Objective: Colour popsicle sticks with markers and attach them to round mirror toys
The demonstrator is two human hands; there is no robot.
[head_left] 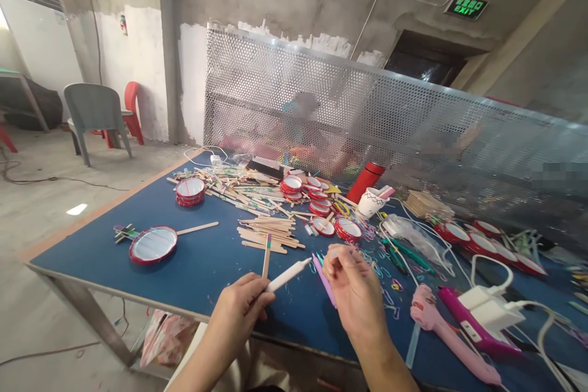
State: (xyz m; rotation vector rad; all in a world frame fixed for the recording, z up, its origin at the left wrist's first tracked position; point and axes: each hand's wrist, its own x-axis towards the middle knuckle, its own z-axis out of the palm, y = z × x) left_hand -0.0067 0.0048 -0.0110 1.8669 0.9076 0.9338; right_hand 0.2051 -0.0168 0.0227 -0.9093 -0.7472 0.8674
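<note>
My left hand (243,303) is closed around a white marker (289,275), its pointed tip facing up and right. A wooden craft stick (266,260) with a purple and green painted end stands up from the same hand. Just right of the marker's tip, my right hand (353,285) is raised with thumb and fingers pinched together. Something small and whitish shows at its fingertips, too unclear to name. Purple and teal pens (324,278) lie on the table beside my right hand. Beyond my hands is a pile of bare craft sticks (266,233).
A red-rimmed hand drum (154,245) and a stack of drums (190,192) are at left. A red bottle (366,182), paper cup (371,202), pliers (395,254), pink glue gun (448,331) and purple power strip (478,321) stand or lie right. A perforated metal screen (321,98) runs behind.
</note>
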